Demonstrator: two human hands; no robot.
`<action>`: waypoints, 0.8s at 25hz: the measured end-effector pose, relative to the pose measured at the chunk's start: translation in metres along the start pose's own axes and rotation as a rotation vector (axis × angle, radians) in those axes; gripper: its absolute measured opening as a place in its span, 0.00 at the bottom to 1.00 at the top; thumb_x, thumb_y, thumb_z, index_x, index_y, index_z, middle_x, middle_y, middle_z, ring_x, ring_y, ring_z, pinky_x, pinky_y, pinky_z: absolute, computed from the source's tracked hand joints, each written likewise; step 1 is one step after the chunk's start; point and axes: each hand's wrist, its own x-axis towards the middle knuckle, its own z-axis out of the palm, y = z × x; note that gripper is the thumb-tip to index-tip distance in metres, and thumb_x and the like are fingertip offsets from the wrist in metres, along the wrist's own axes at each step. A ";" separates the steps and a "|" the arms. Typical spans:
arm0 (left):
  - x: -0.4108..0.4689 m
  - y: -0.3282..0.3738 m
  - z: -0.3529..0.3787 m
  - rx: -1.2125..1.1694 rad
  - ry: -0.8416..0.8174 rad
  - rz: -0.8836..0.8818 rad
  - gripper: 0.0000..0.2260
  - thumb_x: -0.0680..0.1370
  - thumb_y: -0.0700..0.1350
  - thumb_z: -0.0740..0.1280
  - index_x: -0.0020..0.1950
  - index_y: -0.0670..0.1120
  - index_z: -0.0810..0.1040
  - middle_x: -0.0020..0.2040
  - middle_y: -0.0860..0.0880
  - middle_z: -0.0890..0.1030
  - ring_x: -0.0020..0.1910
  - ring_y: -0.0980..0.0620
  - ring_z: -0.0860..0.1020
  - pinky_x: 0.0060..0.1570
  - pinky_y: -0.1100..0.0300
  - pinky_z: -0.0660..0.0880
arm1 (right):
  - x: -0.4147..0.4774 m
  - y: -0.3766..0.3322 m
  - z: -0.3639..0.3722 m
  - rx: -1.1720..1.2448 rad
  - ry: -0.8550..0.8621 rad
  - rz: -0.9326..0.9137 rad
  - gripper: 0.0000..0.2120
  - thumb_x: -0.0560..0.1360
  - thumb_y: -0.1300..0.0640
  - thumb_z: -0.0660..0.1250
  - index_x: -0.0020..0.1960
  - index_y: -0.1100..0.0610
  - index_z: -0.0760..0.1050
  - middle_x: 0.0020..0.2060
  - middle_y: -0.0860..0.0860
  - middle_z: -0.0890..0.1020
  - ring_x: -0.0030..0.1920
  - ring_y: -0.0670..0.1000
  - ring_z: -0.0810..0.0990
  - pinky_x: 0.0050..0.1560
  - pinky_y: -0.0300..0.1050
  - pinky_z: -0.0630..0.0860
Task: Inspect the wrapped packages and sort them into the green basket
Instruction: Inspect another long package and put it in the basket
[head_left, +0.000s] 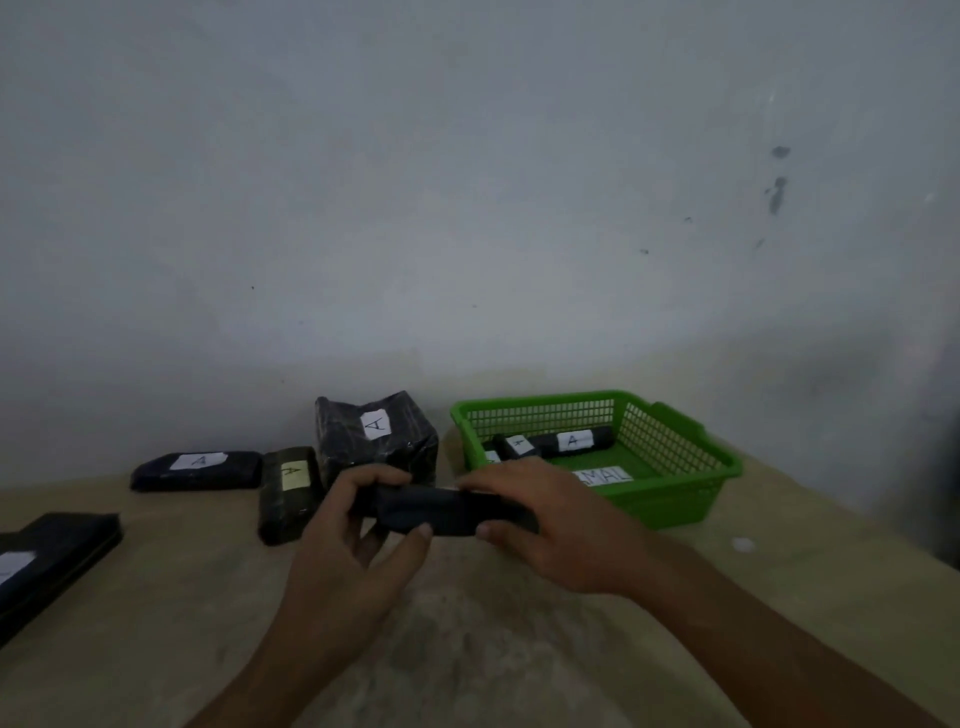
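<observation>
Both hands hold one small black wrapped package (441, 512) above the table, level and lengthwise. My left hand (358, 540) grips its left end and my right hand (550, 525) grips its right end. To the right stands the green basket (670, 488), with two or three black packages (566, 441) labelled "A" and a white paper label inside. On the table behind my hands sit a large black package (374, 436), a slim upright one (288, 493) and a flat one (197, 470), each with an "A" label.
A long flat black package (52, 561) lies at the table's left edge. The beige table (467, 649) meets a pale wall at the back. A small white scrap (743, 544) lies right of the basket.
</observation>
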 end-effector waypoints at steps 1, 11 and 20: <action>0.007 0.002 0.010 -0.012 -0.035 0.028 0.16 0.69 0.33 0.73 0.51 0.49 0.75 0.50 0.55 0.79 0.54 0.57 0.79 0.52 0.68 0.77 | -0.004 0.009 -0.009 -0.012 0.009 0.034 0.21 0.78 0.48 0.65 0.70 0.49 0.69 0.62 0.48 0.78 0.59 0.46 0.73 0.58 0.41 0.71; 0.062 -0.015 0.091 0.158 -0.210 0.172 0.16 0.69 0.46 0.72 0.54 0.57 0.73 0.54 0.58 0.76 0.58 0.58 0.75 0.56 0.75 0.70 | -0.029 0.093 -0.047 -0.225 0.214 0.084 0.13 0.75 0.52 0.65 0.58 0.53 0.79 0.53 0.47 0.82 0.52 0.51 0.77 0.50 0.49 0.76; 0.098 -0.069 0.093 0.415 -0.059 -0.247 0.21 0.74 0.37 0.70 0.66 0.43 0.70 0.60 0.46 0.73 0.57 0.49 0.74 0.50 0.62 0.74 | 0.011 0.191 -0.036 -0.346 -0.094 0.443 0.10 0.74 0.56 0.69 0.54 0.54 0.82 0.49 0.53 0.83 0.47 0.51 0.80 0.51 0.49 0.78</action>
